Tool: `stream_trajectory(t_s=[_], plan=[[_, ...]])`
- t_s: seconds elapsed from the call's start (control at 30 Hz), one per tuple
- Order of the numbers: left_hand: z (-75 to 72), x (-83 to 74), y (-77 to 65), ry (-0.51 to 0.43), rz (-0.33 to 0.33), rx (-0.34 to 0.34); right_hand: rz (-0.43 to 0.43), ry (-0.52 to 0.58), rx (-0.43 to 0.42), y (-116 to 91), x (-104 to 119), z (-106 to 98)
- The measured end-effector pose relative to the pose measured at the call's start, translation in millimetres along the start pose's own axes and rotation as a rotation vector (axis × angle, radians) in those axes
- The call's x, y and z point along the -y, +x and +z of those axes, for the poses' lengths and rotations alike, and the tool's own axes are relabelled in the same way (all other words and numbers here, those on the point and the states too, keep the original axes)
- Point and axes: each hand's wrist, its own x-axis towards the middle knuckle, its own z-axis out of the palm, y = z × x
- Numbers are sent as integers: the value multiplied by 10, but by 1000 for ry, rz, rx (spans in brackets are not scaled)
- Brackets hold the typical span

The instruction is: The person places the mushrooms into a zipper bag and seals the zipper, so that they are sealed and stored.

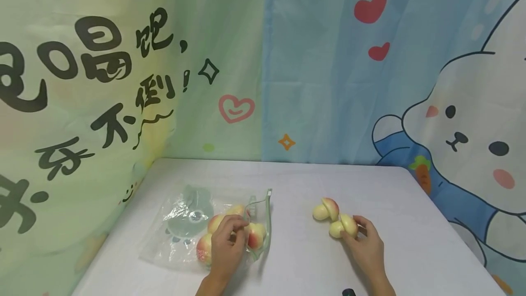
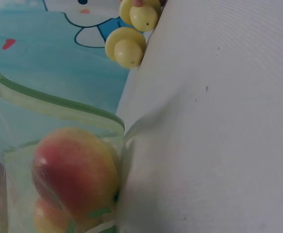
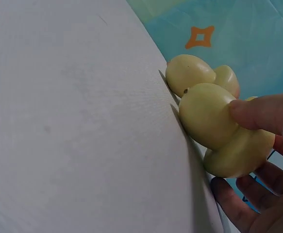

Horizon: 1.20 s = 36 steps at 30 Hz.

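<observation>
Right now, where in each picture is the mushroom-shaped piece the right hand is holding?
Head: the held piece is right of centre, below mid-height, in the right hand.
Left wrist: the held piece is at the top edge, near the middle.
Right wrist: the held piece is right of centre, around mid-height.
Shared landmark: the other mushroom-shaped piece, next to it in all three.
</observation>
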Motion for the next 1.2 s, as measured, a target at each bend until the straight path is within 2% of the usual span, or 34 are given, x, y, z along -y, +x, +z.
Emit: stream_trajectory(t_s=[0.13, 0.3, 0.4, 0.6, 0.7, 0.83, 1.2], plan=[[-8, -1, 2, 5, -1, 0, -28, -18, 32, -40, 21, -15], [-9, -1, 2, 7, -7, 0, -13, -56, 81, -80, 76, -24], [-6, -5, -1, 10, -17, 1, 8, -62, 73, -93, 96, -34], [-9, -17, 5, 18, -16, -3, -42, -77, 63, -103, 120, 10], [-10, -16, 5, 19, -18, -1, -41, -68, 75, -108, 148, 76], [-8, -10, 0, 22, -17, 0, -60, -22, 145, -145, 226, 163], [-14, -14, 11, 13, -13, -4, -252, 120, 425, -329, 437, 422]])
